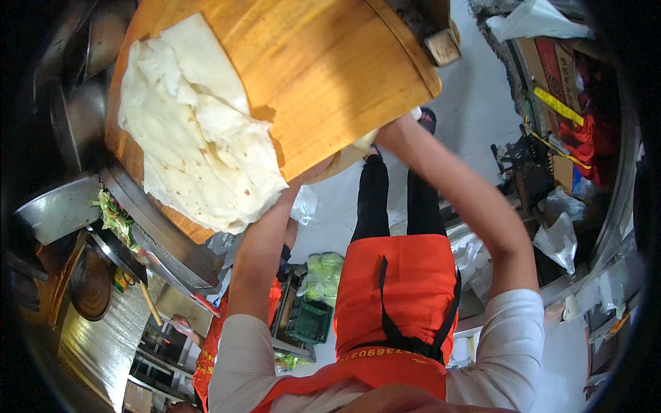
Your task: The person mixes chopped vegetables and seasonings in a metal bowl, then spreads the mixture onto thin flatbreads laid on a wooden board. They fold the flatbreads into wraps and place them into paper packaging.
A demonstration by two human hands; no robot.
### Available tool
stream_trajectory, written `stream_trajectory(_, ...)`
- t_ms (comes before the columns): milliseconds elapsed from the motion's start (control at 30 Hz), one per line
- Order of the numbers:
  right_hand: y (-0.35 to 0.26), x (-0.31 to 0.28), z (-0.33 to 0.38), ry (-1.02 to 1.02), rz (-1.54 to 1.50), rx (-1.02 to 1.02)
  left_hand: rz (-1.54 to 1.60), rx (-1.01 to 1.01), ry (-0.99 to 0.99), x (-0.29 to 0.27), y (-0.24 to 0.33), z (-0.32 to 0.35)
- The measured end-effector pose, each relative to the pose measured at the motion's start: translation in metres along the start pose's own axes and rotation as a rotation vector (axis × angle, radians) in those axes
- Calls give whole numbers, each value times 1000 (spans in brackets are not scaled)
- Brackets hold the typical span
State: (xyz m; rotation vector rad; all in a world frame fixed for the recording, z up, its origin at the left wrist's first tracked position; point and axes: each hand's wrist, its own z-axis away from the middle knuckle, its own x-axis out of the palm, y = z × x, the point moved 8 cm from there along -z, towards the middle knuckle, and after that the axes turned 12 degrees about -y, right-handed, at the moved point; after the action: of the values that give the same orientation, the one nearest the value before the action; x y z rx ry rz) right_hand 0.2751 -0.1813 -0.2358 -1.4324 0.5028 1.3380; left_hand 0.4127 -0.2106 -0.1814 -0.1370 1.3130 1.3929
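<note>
A large wooden board [330, 76] spans the top of the view. Thin, pale flatbreads [200, 131] lie folded and layered over its left part, hanging past the near edge. My left hand [313, 171] is at the board's near edge, mostly hidden beneath it, with the forearm beside the bread. Farther right, my right hand [394, 131] also disappears behind the board's edge. Between the two hands a pale tan sheet [354, 150] shows below the board; whether I hold it is hidden. The fingers of both hands are out of sight.
At left stand a steel pan [58, 206], chopped greens [113, 217] and a round wooden lid [90, 283]. Another person's hand [182, 323] shows at lower left. A green crate [308, 320] and bagged cabbages [323, 275] are low down. Cluttered shelves with plastic bags [556, 241] line the right.
</note>
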Motion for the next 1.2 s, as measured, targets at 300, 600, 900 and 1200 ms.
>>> stream_trajectory(300, -20, -74, -14, 423, -336, -198, 142, -113, 32, 1, -5, 30)
stream_trajectory(600, -5, -4, -45, 0, -147, -146, 481, -163, 39, -29, 78, 68)
stream_trajectory(900, -120, -223, -26, 178, -684, 9, -248, -517, 545, -290, -38, 52)
stream_trajectory(1200, -195, -337, -191, 198, -194, -546, 264, -93, 574, -363, 58, 88)
